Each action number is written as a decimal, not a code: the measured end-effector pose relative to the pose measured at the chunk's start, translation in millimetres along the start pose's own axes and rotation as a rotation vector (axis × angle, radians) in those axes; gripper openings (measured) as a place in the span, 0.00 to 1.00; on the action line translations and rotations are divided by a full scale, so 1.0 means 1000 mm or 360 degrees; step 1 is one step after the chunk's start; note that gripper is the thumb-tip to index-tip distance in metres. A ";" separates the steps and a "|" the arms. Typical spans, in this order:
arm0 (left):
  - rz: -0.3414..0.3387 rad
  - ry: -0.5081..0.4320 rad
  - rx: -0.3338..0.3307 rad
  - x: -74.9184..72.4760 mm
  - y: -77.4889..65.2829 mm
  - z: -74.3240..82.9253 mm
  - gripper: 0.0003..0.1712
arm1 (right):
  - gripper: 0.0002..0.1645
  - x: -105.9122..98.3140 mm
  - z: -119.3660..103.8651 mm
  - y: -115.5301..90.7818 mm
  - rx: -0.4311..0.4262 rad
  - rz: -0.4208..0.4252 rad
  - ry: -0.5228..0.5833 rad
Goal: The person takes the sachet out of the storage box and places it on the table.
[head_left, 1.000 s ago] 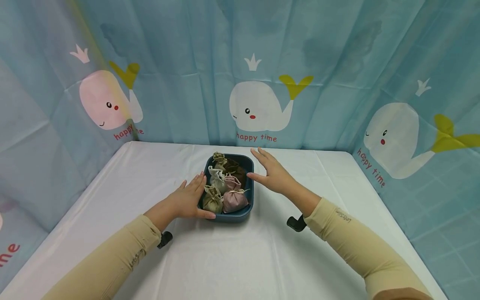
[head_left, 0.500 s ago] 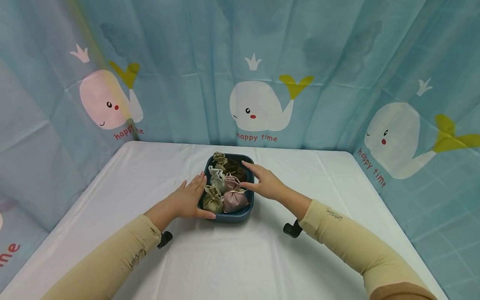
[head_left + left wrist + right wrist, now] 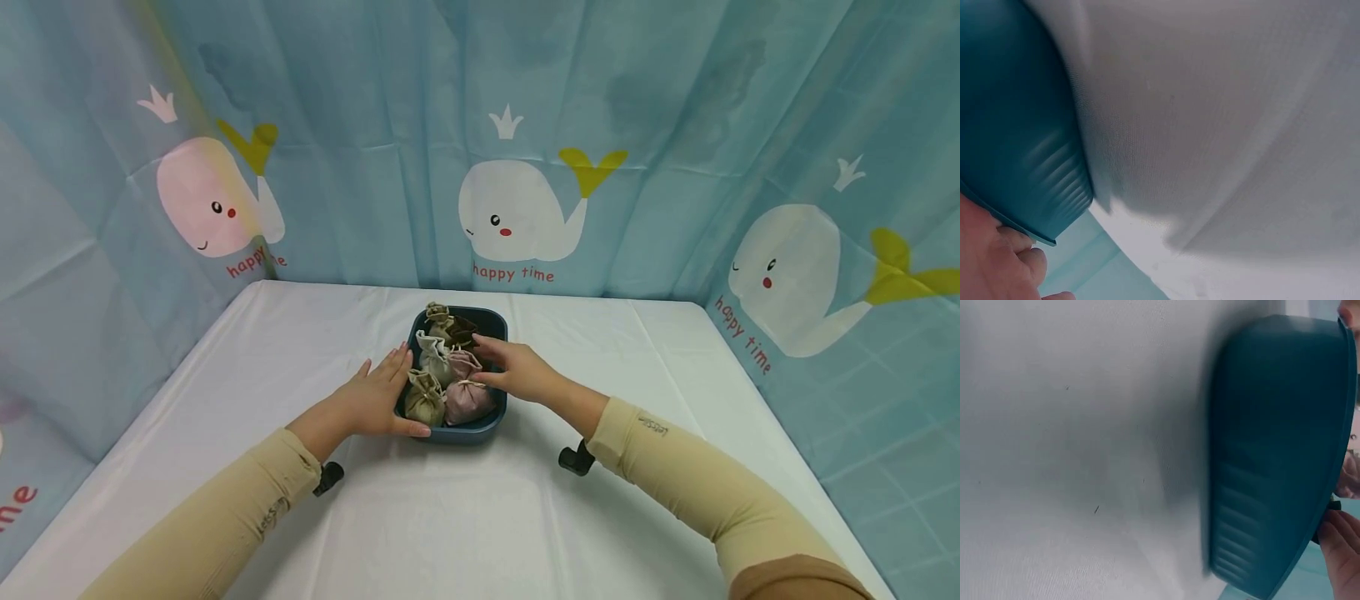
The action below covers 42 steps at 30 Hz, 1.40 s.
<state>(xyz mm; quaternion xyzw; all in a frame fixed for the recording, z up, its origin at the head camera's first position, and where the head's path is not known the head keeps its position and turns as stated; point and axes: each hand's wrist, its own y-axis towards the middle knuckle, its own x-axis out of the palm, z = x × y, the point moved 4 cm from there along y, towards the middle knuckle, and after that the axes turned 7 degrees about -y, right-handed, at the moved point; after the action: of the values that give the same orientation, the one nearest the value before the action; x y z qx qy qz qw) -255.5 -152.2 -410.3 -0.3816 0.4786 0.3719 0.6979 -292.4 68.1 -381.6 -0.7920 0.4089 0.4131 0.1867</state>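
Observation:
A dark blue plastic basin (image 3: 468, 436) stands on the table with several small drawstring pouches inside. Nearest are an olive pouch (image 3: 425, 403) and a pink pouch (image 3: 467, 404). Behind them sit a pale grey pouch (image 3: 433, 357), a second pink pouch (image 3: 463, 364), a dark brown pouch (image 3: 461, 330) and another olive one. My left hand (image 3: 371, 404) rests along the basin's left rim, fingers extended. Over the right rim reaches my right hand (image 3: 519, 372), its thumb and fingers apart above the brown and pink pouches; its fingertips are partly hidden behind the rim in the right wrist view.
White cloth (image 3: 450, 525) covers the table around the basin. A blue curtain (image 3: 360, 208) with whale prints hangs behind and at both sides. Black camera mounts (image 3: 576, 459) protrude beneath both wrists.
My right hand has moved left and slightly down, from beside the basin's right rim to over the pouches. The left hand stays on the left rim, and the pouches have not visibly moved.

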 end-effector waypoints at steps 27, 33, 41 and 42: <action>-0.0012 0.0015 -0.0024 0.001 0.001 0.000 0.74 | 0.05 0.000 0.001 0.000 0.0129 0.0249 -0.0105; -0.0022 0.0017 -0.0020 0.000 -0.001 0.001 0.75 | 0.06 -0.003 -0.002 -0.002 0.0150 0.0279 -0.0027; -0.0013 0.0013 -0.0011 -0.001 -0.001 0.001 0.75 | 0.07 -0.010 -0.006 -0.005 0.0168 0.0311 0.0079; -0.0011 0.0016 -0.0009 -0.001 -0.001 0.001 0.75 | 0.07 -0.011 -0.007 -0.005 0.0174 0.0321 0.0091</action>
<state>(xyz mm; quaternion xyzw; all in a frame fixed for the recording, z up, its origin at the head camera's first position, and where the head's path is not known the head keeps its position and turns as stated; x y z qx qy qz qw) -254.5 -151.6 -409.4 -0.3871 0.4796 0.3690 0.6957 -288.8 72.2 -368.9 -0.7469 0.5135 0.3842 0.1756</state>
